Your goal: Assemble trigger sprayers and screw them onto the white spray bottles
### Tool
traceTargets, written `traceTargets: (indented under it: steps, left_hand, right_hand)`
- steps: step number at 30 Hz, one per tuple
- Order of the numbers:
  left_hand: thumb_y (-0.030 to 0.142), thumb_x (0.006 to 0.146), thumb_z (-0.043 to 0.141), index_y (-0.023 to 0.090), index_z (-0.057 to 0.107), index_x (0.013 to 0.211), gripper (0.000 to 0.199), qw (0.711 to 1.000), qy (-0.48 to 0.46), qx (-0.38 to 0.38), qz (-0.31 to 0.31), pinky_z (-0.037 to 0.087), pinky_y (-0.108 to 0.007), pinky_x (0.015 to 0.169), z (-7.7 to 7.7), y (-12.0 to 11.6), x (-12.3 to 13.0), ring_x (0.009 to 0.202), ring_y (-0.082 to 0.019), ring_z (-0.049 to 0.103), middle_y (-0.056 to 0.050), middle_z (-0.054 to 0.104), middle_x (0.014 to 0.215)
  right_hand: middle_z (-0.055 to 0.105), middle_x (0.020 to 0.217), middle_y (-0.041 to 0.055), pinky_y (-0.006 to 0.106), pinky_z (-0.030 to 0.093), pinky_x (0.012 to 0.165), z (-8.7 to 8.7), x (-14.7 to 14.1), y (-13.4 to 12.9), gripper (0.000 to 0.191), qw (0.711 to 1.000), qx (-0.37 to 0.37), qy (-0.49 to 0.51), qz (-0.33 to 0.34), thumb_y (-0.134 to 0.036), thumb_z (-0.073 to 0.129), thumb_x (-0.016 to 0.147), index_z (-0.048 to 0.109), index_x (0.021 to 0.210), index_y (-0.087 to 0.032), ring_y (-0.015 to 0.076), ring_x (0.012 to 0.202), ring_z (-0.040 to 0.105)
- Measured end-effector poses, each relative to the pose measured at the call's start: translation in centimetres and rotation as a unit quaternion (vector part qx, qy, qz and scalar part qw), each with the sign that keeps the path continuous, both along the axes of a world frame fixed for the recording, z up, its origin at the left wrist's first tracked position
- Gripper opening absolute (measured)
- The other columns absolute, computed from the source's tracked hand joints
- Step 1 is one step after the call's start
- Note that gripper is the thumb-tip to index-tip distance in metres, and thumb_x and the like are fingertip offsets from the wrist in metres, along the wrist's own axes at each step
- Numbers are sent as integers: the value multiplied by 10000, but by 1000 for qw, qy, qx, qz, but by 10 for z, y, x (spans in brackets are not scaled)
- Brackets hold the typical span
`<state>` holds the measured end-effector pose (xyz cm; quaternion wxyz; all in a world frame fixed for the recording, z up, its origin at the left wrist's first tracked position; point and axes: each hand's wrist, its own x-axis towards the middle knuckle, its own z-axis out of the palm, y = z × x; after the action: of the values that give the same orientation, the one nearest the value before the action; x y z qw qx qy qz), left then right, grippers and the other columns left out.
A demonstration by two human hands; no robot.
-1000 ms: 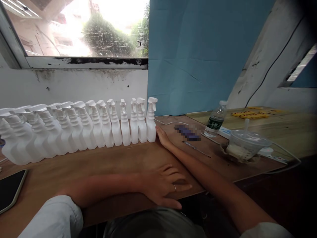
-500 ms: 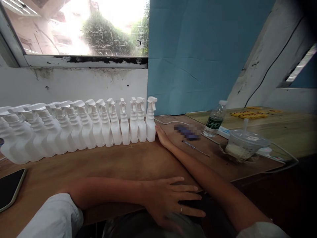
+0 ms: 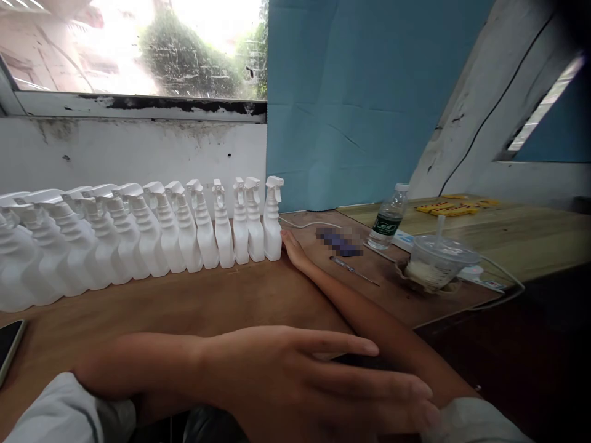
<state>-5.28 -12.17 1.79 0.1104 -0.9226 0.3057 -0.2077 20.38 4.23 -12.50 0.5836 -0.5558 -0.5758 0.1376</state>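
Observation:
A long row of white spray bottles (image 3: 154,240) stands upright on the brown tabletop (image 3: 221,295). At the row's right end, my right hand (image 3: 293,249) is flat with its fingertips against the side of the last spray bottle (image 3: 273,227); it is not wrapped round it. Close to the camera, my left hand (image 3: 295,381) reaches across from the left, fingers stretched out and holding nothing. It hovers near the table's front edge, in front of my right forearm. The lower part of this hand is cut off or blurred.
Right of my right hand lie a blurred-out purple item (image 3: 340,242) and a thin screwdriver (image 3: 353,271). Beyond are a water bottle (image 3: 386,224), a lidded plastic cup with a straw (image 3: 438,261) and yellow pieces (image 3: 446,208). A phone (image 3: 9,344) lies at the left edge.
My left hand has risen closer to the camera and looks larger, its fingers less spread. The view has shifted slightly right. My right hand stays against the last spray bottle.

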Motion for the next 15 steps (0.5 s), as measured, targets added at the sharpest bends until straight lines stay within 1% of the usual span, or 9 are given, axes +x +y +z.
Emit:
traceTargets:
  steps: [1, 4, 6, 8, 11, 13, 15]
  left_hand:
    - [273, 966, 384, 364, 617, 1292, 411, 1000, -7, 13, 1, 357, -293, 1193, 4, -1, -4, 1469, -117, 232, 117, 499, 1434]
    - [256, 982, 349, 323, 629, 1284, 418, 997, -34, 70, 8, 364, -224, 1173, 16, -3, -15, 1452, -94, 271, 123, 458, 1467]
    - [254, 986, 338, 364, 651, 1235, 415, 996, -51, 72, 16, 421, -186, 1122, 25, -6, -21, 1442, -55, 275, 171, 470, 1442]
    - [251, 980, 356, 423, 671, 1168, 405, 998, -47, 38, 29, 499, -167, 1040, 34, -8, -24, 1435, -31, 280, 226, 493, 1400]
    - [276, 986, 359, 481, 652, 1154, 395, 996, -7, -28, 83, 567, -184, 947, 44, -12, -26, 1395, -53, 376, 262, 506, 1366]
    - [328, 994, 353, 530, 609, 1194, 382, 990, 19, -61, 122, 591, -232, 920, 44, -12, -27, 1344, -86, 463, 246, 566, 1307]
    - [378, 990, 366, 551, 572, 1240, 367, 989, 21, -79, 127, 607, -265, 890, 39, -10, -29, 1303, -113, 515, 205, 629, 1238]
  right_hand:
    - [602, 1232, 87, 428, 543, 873, 0, 0, 0, 343, 1000, -6, 9, 10, -348, 588, 945, 578, 1232, -162, 226, 1043, 624]
    - [602, 1231, 86, 431, 542, 874, 0, 1, -1, 348, 999, -18, 36, 29, -350, 589, 943, 577, 1234, -158, 229, 1045, 624]
    - [601, 1235, 86, 428, 542, 876, 0, 2, -1, 340, 998, -20, 50, 34, -349, 586, 946, 580, 1231, -163, 226, 1046, 623]
    - [599, 1243, 85, 421, 540, 882, 0, 1, 0, 321, 997, -21, 62, 36, -349, 577, 950, 589, 1220, -175, 222, 1048, 621]
    - [600, 1246, 80, 416, 538, 887, 0, 1, -1, 307, 996, -21, 74, 39, -353, 569, 955, 599, 1208, -182, 222, 1049, 619]
    - [601, 1243, 79, 417, 539, 885, 1, 0, -1, 311, 996, -22, 79, 40, -354, 571, 953, 599, 1208, -178, 225, 1048, 620]
    - [601, 1243, 80, 416, 539, 886, 2, 0, -2, 308, 995, -23, 84, 40, -354, 570, 954, 600, 1206, -179, 224, 1048, 619]
